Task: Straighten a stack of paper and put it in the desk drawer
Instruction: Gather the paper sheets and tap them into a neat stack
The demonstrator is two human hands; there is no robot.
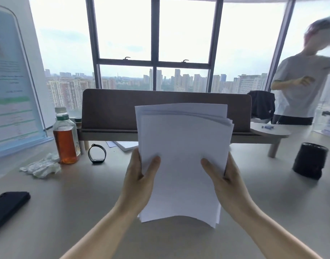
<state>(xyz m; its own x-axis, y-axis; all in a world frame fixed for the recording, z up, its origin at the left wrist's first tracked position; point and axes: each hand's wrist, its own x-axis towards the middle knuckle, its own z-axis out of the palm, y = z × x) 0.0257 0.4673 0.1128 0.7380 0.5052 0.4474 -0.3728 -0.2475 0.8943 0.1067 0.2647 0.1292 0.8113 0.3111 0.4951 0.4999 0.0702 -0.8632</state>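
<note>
Both hands, left hand and right hand, pinch the uneven-edged paper stack above bare desk.

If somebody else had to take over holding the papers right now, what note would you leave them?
Left hand: gripping the left edge of the paper stack, thumb on the front.
Right hand: gripping the right edge the same way.
The stack is held upright above the desk; its bottom edge looks just off the surface.
Done: stack picked up.
Not done: sheets are still uneven, fanned out at the top and curling at the bottom. Tap them square.
Then put them in the drawer, which is not in view.
</note>
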